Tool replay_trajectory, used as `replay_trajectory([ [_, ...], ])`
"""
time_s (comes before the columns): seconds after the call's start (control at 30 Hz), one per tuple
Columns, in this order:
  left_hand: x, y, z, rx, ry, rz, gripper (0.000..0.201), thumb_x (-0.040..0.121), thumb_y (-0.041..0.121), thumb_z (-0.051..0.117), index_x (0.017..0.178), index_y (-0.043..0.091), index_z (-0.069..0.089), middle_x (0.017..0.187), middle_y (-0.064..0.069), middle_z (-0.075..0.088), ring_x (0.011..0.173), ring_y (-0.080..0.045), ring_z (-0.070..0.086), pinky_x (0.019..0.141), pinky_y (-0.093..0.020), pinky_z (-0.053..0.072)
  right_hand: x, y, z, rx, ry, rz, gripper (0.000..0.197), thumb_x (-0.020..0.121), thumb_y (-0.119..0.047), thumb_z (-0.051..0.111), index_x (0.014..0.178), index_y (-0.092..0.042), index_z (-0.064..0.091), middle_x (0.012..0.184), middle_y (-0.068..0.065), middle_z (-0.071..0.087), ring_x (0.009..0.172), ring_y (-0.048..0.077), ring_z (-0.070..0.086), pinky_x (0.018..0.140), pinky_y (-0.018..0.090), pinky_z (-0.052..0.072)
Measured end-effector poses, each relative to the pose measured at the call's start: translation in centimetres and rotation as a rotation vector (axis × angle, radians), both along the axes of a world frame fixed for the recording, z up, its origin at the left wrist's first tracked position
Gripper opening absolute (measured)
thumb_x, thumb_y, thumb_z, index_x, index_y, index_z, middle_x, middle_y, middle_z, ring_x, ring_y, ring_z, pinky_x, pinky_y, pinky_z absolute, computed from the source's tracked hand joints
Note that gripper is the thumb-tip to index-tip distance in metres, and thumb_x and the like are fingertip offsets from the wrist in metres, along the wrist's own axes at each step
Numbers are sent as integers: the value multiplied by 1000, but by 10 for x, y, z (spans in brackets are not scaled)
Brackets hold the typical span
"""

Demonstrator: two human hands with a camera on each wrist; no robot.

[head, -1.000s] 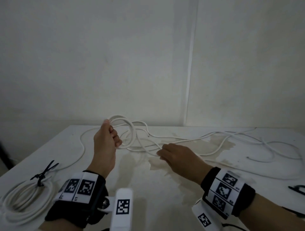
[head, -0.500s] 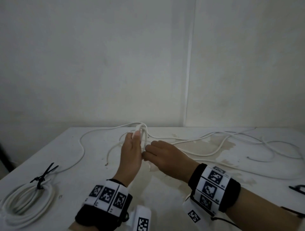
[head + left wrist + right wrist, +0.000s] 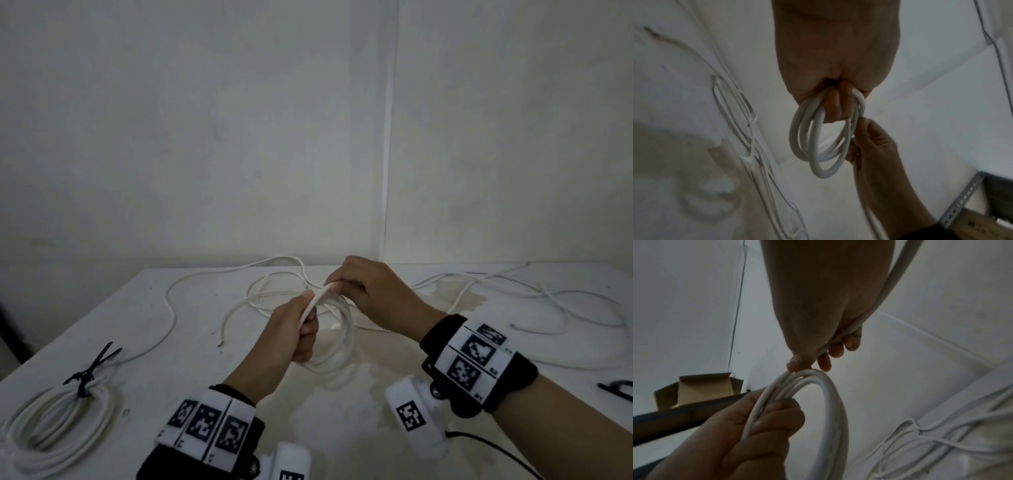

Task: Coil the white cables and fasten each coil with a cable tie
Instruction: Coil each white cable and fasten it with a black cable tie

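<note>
Cable loops (image 3: 337, 329) sit gripped in our left hand (image 3: 296, 334); our right hand (image 3: 370, 291) pinches the loose cable (image 3: 893, 280), which could snag and spring them apart.

A small coil (image 3: 337, 337) of white cable is gripped by the left hand (image 3: 291, 337); its top strand is pinched by the right hand (image 3: 373, 291) above the table (image 3: 342, 404).

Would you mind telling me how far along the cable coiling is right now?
Done: one tied coil lies at the table's left edge, black cable tie on it. In hand: the left hand grips a few loops while the right hand feeds cable. Left: loose cable still sprawls behind, and this coil needs a tie.
</note>
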State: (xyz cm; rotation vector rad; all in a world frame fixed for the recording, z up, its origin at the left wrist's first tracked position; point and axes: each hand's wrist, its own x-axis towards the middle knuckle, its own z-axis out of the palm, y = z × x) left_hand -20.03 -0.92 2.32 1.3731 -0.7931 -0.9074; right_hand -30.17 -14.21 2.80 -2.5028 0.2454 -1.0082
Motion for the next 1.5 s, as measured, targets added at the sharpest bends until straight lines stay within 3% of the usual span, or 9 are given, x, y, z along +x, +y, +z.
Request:
replay_trajectory([
  [0.13, -2, 0, 3, -44, 195, -33, 43, 97, 32, 32, 58, 16, 34, 43, 6, 26, 28, -4, 17, 31, -13, 14, -8, 12, 8, 391, 173, 72, 25, 96, -25, 46, 80, -19, 64, 64, -18, 61, 55, -5, 50, 59, 10, 37],
  [0.3, -3, 1, 5, -59, 251, -13, 45, 96, 37, 34, 57, 16, 36, 41, 7, 27, 28, -4, 18, 30, -13, 16, -13, 23, 12, 722, 241, 178, 37, 96, -39, 37, 86, -13, 61, 61, 1, 59, 38, 3, 35, 41, 16, 28],
  [0.53, 0, 13, 14, 36, 49, -149, 42, 94, 39, 39, 61, 12, 39, 42, 5, 28, 31, -8, 25, 38, -19, 32, -18, 26, 20, 567, 345, 110, 31, 97, -36, 38, 72, -29, 54, 49, -7, 48, 42, 2, 37, 46, 16, 30],
  [0.7, -4, 13, 15, 34, 56, -142, 39, 95, 35, 37, 63, 14, 35, 43, 6, 26, 32, -5, 21, 37, -17, 29, -21, 29, 26, 554, 303, 79, 33, 96, -35, 42, 74, -14, 55, 49, -5, 47, 44, 4, 37, 46, 13, 30],
  [0.83, -11, 8, 12, -8, 71, -99, 39, 96, 34, 39, 61, 16, 31, 43, 7, 23, 33, -5, 19, 36, -17, 26, -20, 30, 25, 548, 225, 59, 36, 94, -33, 46, 62, -19, 52, 49, -2, 44, 41, 3, 37, 44, 12, 31],
  [1.0, -13, 7, 11, 42, 19, -117, 40, 97, 33, 37, 64, 10, 41, 46, 2, 31, 35, -9, 32, 43, -21, 41, -20, 26, 19, 527, 236, 40, 42, 91, -37, 50, 79, 1, 61, 55, 7, 41, 46, 9, 39, 46, 16, 31],
  [1.17, -23, 5, 10, 11, -31, 21, 43, 95, 35, 41, 58, 17, 33, 43, 8, 24, 37, -8, 22, 36, -18, 29, -23, 27, 19, 548, 204, 58, 31, 92, -35, 49, 74, -16, 65, 50, 1, 44, 42, 4, 39, 45, 14, 32],
  [1.3, -25, 6, 8, -16, -14, 35, 47, 94, 37, 45, 53, 19, 29, 42, 9, 23, 35, -6, 20, 34, -17, 26, -26, 31, 20, 585, 186, 81, 34, 93, -31, 49, 83, -4, 66, 48, 1, 40, 39, 2, 36, 43, 11, 30],
  [1.5, -22, 8, 8, -69, 50, 52, 45, 94, 30, 46, 56, 20, 25, 42, 9, 20, 34, -6, 16, 34, -17, 19, -31, 32, 13, 612, 142, 101, 32, 96, -30, 43, 75, -17, 64, 57, -4, 57, 44, 4, 34, 45, 12, 29],
])
